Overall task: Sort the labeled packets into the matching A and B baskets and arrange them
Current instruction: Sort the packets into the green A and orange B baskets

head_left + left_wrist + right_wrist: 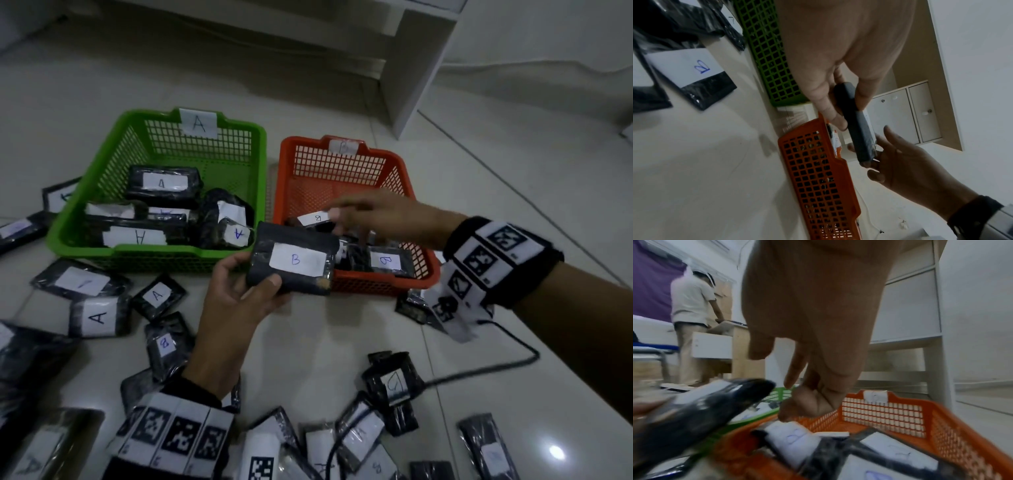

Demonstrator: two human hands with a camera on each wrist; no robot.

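Note:
My left hand (255, 274) grips a black packet with a white B label (295, 260), holding it over the near left corner of the orange basket (433, 270). The left wrist view shows that packet (861, 129) edge-on between thumb and fingers. My right hand (346, 219) reaches over the orange basket with loose fingers, its fingertips at the packet's far end, holding nothing. The orange basket, tagged B at the back, holds B packets (387, 260). The green basket (154, 253), tagged A, holds several A packets (162, 185).
Several loose black packets lie on the tiled floor at the left (99, 317) and along the near edge (394, 380). A black cable (496, 366) runs across the floor on the right. A white cabinet (421, 68) stands behind the baskets. A person (692, 305) stands further back.

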